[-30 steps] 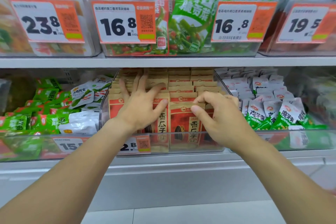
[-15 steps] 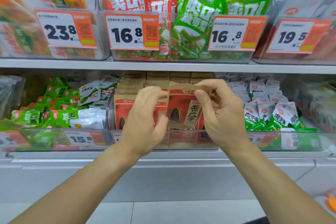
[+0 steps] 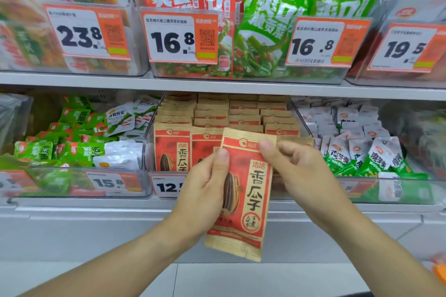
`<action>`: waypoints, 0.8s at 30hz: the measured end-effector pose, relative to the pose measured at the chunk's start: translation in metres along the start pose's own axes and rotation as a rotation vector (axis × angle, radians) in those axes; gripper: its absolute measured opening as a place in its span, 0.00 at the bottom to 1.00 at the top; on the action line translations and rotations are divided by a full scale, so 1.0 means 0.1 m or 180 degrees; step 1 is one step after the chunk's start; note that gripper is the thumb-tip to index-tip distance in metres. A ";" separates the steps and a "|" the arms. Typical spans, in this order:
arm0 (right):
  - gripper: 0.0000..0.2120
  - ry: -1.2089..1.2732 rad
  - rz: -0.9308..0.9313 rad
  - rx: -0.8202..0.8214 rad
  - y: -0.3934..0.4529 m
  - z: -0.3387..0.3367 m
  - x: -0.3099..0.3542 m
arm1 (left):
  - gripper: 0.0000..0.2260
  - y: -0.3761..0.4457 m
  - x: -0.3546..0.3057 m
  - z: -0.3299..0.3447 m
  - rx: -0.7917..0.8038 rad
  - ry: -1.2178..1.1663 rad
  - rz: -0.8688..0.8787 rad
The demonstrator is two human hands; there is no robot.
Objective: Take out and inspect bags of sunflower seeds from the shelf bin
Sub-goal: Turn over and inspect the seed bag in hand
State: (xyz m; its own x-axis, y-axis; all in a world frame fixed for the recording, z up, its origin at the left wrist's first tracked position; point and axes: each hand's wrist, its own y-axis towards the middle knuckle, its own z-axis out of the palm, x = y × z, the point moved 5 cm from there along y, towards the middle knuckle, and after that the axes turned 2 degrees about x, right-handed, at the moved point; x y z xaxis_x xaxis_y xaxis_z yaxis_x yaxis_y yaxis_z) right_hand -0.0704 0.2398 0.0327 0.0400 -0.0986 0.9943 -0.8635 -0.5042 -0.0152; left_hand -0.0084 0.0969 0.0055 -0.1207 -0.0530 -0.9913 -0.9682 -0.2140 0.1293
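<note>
A person holds one red and tan sunflower seed bag (image 3: 243,190) upright, front facing the camera, in front of the clear shelf bin (image 3: 154,171). The left hand (image 3: 205,190) pinches its left edge; the right hand (image 3: 299,171) pinches its upper right. More matching bags (image 3: 210,116) stand in rows inside the bin.

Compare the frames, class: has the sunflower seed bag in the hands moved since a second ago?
Yes. The seed bag has come up out of the clear bin and toward the camera, now hanging below the bin's front edge.
</note>
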 end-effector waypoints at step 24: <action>0.28 -0.0251 0.0379 0.0695 -0.07 -0.05 -0.37 | 0.16 0.13 0.18 -0.15 0.1022 -0.0123 -0.0802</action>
State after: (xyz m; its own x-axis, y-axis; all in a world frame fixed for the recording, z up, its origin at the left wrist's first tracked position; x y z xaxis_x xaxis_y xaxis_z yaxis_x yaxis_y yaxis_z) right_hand -0.0683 0.2513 -0.0034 -0.0090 -0.2306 0.9730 -0.7357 -0.6575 -0.1626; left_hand -0.0198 0.0784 -0.0103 0.1269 0.0002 -0.9919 -0.9869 0.1001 -0.1262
